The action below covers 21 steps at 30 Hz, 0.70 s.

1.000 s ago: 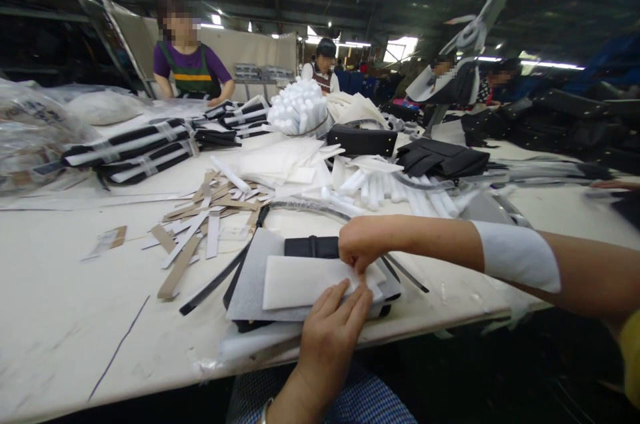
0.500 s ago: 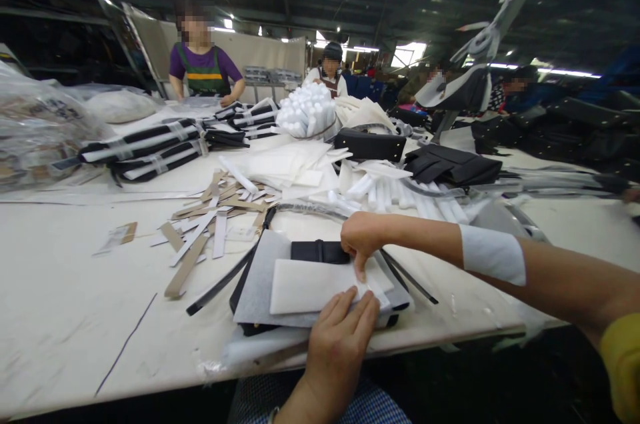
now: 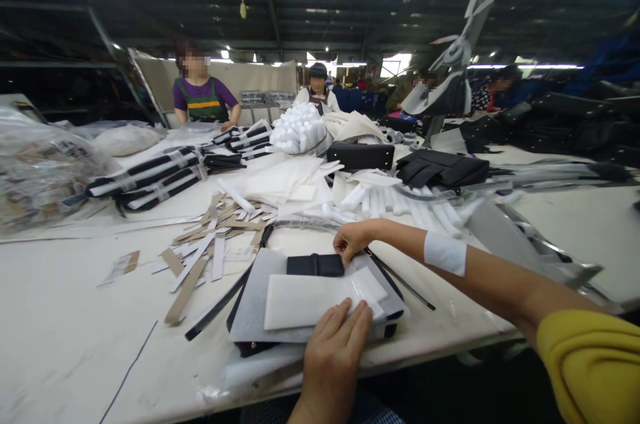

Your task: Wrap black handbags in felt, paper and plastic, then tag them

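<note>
A black handbag (image 3: 246, 347) lies flat near the table's front edge, its handle (image 3: 295, 221) wrapped in clear plastic. Thin white sheeting (image 3: 255, 291) covers its upper face. On that rest a small black wallet-like piece with a band (image 3: 303, 265) and a folded white foam sheet (image 3: 295, 303). My left hand (image 3: 335, 347) presses flat fingers on the foam sheet's lower right part. My right hand (image 3: 353, 239) is closed at the right end of the black piece, fingertips pointing down. Whatever it pinches, if anything, is hidden.
Cardboard strips (image 3: 200, 271) lie scattered left of the bag. Behind it are white foam sheets (image 3: 285, 177), white rolls (image 3: 385, 201) and black bag pieces (image 3: 440, 167). Two co-workers, one in a purple top (image 3: 203, 101), are across the table. A plastic-covered heap (image 3: 45, 164) stands left.
My right hand has moved off the foam sheet to the end of the black piece, and its extended finger has curled in. My left hand stays on the foam sheet. The view has shifted slightly.
</note>
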{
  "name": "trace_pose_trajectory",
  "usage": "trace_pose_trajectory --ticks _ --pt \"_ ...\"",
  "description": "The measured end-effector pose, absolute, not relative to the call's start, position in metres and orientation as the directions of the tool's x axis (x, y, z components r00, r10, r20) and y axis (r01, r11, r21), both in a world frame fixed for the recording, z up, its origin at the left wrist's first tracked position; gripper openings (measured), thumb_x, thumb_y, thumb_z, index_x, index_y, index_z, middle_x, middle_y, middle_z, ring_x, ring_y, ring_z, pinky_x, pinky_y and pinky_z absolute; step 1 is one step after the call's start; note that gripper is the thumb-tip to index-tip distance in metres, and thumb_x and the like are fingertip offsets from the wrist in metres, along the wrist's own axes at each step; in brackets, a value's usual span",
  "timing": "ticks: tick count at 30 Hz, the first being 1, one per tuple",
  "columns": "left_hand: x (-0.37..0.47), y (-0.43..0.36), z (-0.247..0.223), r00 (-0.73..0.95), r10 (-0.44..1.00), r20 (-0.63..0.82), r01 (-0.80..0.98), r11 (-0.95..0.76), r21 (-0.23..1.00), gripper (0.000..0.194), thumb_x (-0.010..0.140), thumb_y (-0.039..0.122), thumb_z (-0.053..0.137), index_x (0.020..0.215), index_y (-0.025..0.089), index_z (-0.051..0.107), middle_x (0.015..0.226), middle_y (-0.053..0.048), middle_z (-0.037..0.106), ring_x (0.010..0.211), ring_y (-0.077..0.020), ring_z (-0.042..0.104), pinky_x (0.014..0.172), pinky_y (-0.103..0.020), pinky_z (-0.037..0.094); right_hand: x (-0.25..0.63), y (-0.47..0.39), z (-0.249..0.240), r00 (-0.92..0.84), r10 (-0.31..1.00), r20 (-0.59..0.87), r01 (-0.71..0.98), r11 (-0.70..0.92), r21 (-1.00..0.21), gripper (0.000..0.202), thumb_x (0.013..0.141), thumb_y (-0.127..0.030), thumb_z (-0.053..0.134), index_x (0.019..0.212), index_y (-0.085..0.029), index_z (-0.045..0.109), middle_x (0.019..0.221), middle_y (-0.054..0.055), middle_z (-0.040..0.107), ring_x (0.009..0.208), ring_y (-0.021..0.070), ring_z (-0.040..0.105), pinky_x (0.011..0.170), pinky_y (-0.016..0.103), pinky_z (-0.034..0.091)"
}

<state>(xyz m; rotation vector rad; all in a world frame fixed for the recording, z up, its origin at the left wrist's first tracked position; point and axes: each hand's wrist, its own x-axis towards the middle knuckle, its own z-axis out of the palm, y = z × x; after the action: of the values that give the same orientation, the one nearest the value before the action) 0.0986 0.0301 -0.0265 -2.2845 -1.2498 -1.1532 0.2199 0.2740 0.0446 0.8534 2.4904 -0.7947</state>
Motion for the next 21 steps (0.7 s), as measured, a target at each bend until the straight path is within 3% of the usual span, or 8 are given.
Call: trace_pose_trajectory --ticks 4,7,10,12,16,21 --pt "0.098 0.029 -0.029 0.295 0.587 0.754 0.818 -0.563 0.119 0.034 0.1 0.013 0.044 0.126 0.021 0.063 0.121 0.003 0.071 0.114 -0.0203 0.066 0.092 -0.034 0.058 0.235 0.267 0.053 -0.75 0.553 -0.363 0.661 0.614 -0.432 0.031 0.086 -0.038 0.063 0.099 -0.013 0.076 0.089 0.008 0.075 0.082 0.0195 0.066 0.074 0.025 0.046" --pt "0.099 0.028 -0.03 0.302 0.591 0.748 0.819 -0.562 0.113 0.034 0.1 0.012 0.044 0.127 0.021 0.062 0.122 0.002 0.071 0.116 -0.0205 0.065 0.094 -0.034 0.057 0.253 0.243 0.062 -0.762 0.576 -0.294 0.637 0.591 -0.494 0.058 0.09 -0.047 0.057 0.139 -0.016 0.056 0.117 0.01 0.071 0.102 0.023 0.066 0.089 0.028 0.046" --pt "0.098 0.027 -0.03 0.334 0.581 0.742 0.807 -0.584 0.094 0.035 0.1 0.014 0.043 0.13 0.02 0.061 0.125 0.001 0.069 0.118 -0.0217 0.064 0.095 -0.035 0.056 0.268 0.214 0.064 -0.797 0.525 -0.3 0.601 0.631 -0.492 0.105 0.074 -0.061 0.072 0.158 -0.022 0.023 0.141 0.012 0.056 0.127 0.03 0.053 0.107 0.036 0.038" --pt "0.097 0.027 -0.03 0.342 0.578 0.741 0.802 -0.59 0.089 0.035 0.1 0.013 0.043 0.13 0.019 0.061 0.125 0.001 0.069 0.12 -0.0223 0.063 0.098 -0.035 0.054 0.27 0.2 0.061 -0.795 0.516 -0.318 0.606 0.663 -0.44 0.123 0.063 -0.063 0.079 0.159 -0.021 0.015 0.147 0.016 0.048 0.136 0.0369 0.042 0.114 0.045 0.029" --pt "0.096 0.027 -0.029 0.36 0.565 0.743 0.793 -0.605 0.076 0.036 0.1 0.011 0.043 0.13 0.017 0.061 0.127 -0.001 0.069 0.121 -0.0227 0.062 0.099 -0.035 0.053 0.26 0.197 0.055 -0.732 0.582 -0.353 0.681 0.607 -0.41 0.126 0.061 -0.057 0.083 0.159 -0.021 0.012 0.141 0.014 0.054 0.132 0.0393 0.044 0.112 0.05 0.029" --pt "0.098 0.027 -0.026 0.344 0.572 0.745 0.801 -0.592 0.085 0.036 0.101 0.011 0.04 0.128 0.017 0.063 0.125 0.0 0.069 0.119 -0.0212 0.063 0.099 -0.033 0.052 0.248 0.213 0.053 -0.668 0.603 -0.435 0.736 0.453 -0.503 0.119 0.053 -0.05 0.088 0.155 -0.023 0.033 0.136 0.011 0.059 0.123 0.0337 0.054 0.106 0.038 0.039"
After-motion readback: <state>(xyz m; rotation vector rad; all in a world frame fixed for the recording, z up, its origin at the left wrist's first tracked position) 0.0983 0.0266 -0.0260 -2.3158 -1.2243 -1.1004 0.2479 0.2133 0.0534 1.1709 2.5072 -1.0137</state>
